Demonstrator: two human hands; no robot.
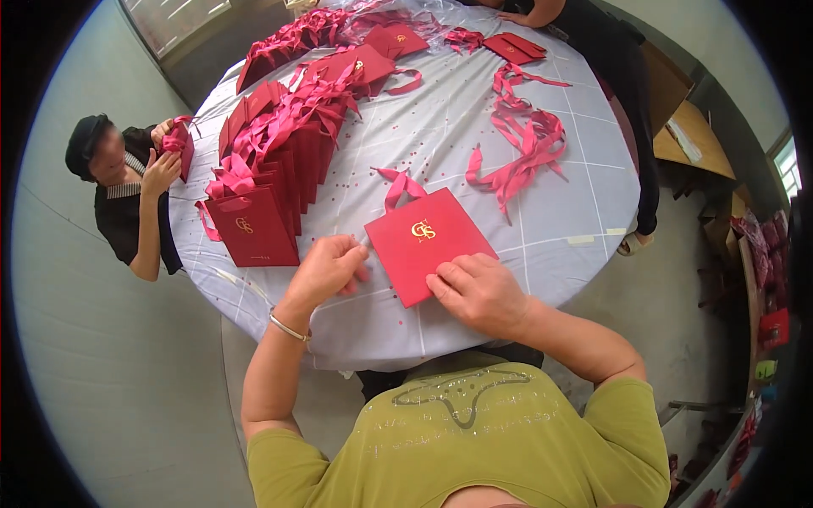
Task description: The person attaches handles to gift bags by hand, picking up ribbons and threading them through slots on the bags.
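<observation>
A flat red paper gift bag (428, 245) with a gold emblem lies tilted on the cloth in front of me. Its pink ribbon handle (403, 190) sticks out from the far edge. My right hand (483, 292) grips the bag's near right edge, fingers on top; the thumb is partly hidden. Beside the bag's left edge, my left hand (332, 267) hovers with loosely bent fingers slightly apart, and nothing shows in it. Just beyond that hand stands a row of red gift bags (254, 229) topped with pink ribbons.
Loose pink ribbons (529, 148) lie on the right of the round table with a white cloth (584, 190). More red bags (292, 42) are piled at the far side. A person at the left (127, 182) handles a red bag; another person (605, 59) stands at the far right.
</observation>
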